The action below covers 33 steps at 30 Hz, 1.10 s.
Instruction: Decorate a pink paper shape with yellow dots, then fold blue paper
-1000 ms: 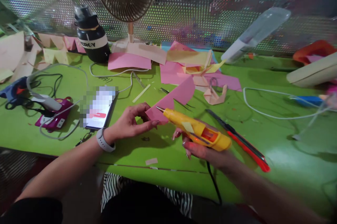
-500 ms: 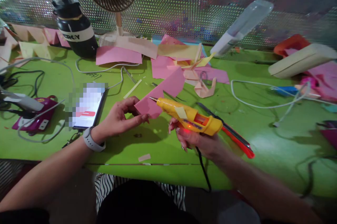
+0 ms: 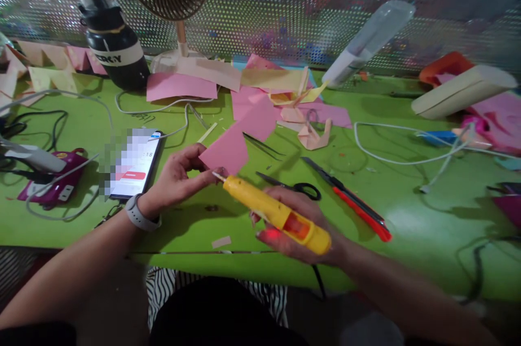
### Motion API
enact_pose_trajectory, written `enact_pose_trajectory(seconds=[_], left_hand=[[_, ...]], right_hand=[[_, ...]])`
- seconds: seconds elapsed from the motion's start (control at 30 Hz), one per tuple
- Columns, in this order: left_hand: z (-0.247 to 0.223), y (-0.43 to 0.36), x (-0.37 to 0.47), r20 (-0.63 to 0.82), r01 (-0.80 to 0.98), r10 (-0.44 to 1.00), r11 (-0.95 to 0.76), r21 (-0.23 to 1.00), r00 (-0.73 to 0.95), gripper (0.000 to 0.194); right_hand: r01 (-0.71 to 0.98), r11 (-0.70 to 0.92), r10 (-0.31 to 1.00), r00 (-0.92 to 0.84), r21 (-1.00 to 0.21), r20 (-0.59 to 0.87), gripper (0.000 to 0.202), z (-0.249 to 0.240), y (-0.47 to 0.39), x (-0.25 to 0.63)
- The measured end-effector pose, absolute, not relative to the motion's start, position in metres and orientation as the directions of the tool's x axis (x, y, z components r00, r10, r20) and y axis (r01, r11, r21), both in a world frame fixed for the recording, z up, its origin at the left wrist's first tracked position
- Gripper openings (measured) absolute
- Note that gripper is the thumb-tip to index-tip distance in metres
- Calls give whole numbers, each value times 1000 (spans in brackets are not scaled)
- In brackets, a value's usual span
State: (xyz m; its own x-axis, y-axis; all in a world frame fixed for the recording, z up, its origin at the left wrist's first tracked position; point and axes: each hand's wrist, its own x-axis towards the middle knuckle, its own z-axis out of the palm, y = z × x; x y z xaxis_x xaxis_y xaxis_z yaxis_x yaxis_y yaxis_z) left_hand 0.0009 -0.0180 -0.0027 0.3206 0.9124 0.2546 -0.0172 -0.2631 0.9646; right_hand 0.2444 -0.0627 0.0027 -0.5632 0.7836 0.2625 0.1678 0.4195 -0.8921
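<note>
My left hand pinches the near left corner of a folded pink paper piece between thumb and fingers, above the green table. A yellow hot glue gun is gripped in my right hand, a red light glowing near its handle. Its metal nozzle points left and lies by the left thumb tip and the paper's lower edge; whether they touch I cannot tell. Behind the gun lie scissors with black handles, and tweezers rest beside the paper. A red and black utility knife lies to the right.
On the left are a phone, a purple power strip and loose cables. A black bottle and a fan stand at the back. Cut paper, a folded peach paper shape and a clear-topped tube lie behind the hands.
The glue gun has swung lower and left, its nozzle moving from over the pink paper to its lower edge by my left thumb. The scissors and tweezers now show more fully.
</note>
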Motion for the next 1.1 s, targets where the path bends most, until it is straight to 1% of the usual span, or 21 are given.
enact_pose_trajectory(seconds=[0.03,0.1,0.17,0.2,0.33,0.47,0.53,0.6,0.7,0.77,0.83,0.93,1.0,1.1], left_hand=[[-3,-17,0,282,-54,927,-277,959,247,17],[-4,-15,-1,334,-124,939,-322,939,89,19],[-6,-12,-2,368,-155,930,-365,918,-11,20],[-6,-11,-2,373,-159,928,-372,914,-30,20],[-6,-12,-1,323,-131,946,-319,939,15,19],[-5,-15,-1,253,-86,962,-245,966,103,20],[-5,-16,-2,235,-64,962,-229,971,139,21],[-5,-16,-2,247,-47,956,-243,969,160,19],[-5,-16,-3,277,-10,944,-279,960,177,17],[-3,-16,-2,281,26,941,-291,956,188,16],[-2,-17,-1,288,50,936,-304,951,204,16],[0,-18,1,299,58,923,-322,945,242,13],[1,-18,2,300,55,919,-324,945,255,12],[1,-19,2,307,47,917,-329,943,256,13]], right_hand=[[143,489,736,-596,-860,320,20,3,-64,243],[82,563,659,-646,-823,386,23,4,-66,240],[45,564,631,-667,-824,395,24,3,-68,238],[33,559,625,-672,-828,396,25,3,-68,237],[33,522,632,-686,-852,360,26,2,-70,238],[79,440,711,-638,-894,294,19,5,-67,239],[89,354,764,-602,-931,233,15,7,-64,241],[69,245,800,-578,-967,161,14,8,-60,243],[31,93,835,-547,-995,61,23,3,-55,247],[24,28,857,-516,-999,12,27,-5,-55,248],[-2,34,885,-464,-999,31,28,-15,-58,249],[-57,121,921,-366,-991,134,26,-26,-62,249],[-81,155,914,-366,-984,175,25,-30,-64,248],[-107,131,904,-395,-986,163,26,-33,-65,247]])
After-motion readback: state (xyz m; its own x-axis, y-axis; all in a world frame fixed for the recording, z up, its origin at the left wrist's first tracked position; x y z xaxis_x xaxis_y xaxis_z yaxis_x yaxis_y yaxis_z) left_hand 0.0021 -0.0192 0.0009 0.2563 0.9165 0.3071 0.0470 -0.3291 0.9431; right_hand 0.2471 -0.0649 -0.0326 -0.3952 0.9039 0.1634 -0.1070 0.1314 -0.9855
